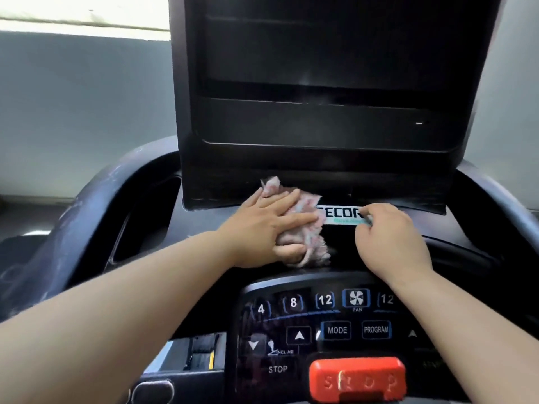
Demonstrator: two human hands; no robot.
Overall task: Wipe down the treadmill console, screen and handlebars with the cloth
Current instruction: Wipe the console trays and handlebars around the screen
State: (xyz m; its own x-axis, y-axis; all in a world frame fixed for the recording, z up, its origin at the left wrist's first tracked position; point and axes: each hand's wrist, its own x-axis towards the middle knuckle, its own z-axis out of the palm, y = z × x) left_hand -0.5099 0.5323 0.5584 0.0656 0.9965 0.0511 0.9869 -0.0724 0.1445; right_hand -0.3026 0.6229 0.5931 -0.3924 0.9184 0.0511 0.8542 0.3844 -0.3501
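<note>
hands: you have two in view, left hand [262, 225] and right hand [390, 237]
cloth [306, 211]: one, under your left hand
screen [320, 53]: one, at 12 o'clock
brand label [339, 212]: one
number keys [293, 302]: four you can read
arrow keys [299, 335]: three
red stop button [357, 379]: one, at 6 o'clock

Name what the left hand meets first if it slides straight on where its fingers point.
Probably the white logo sticker just beyond the cloth; the right hand sits right after it.
</note>
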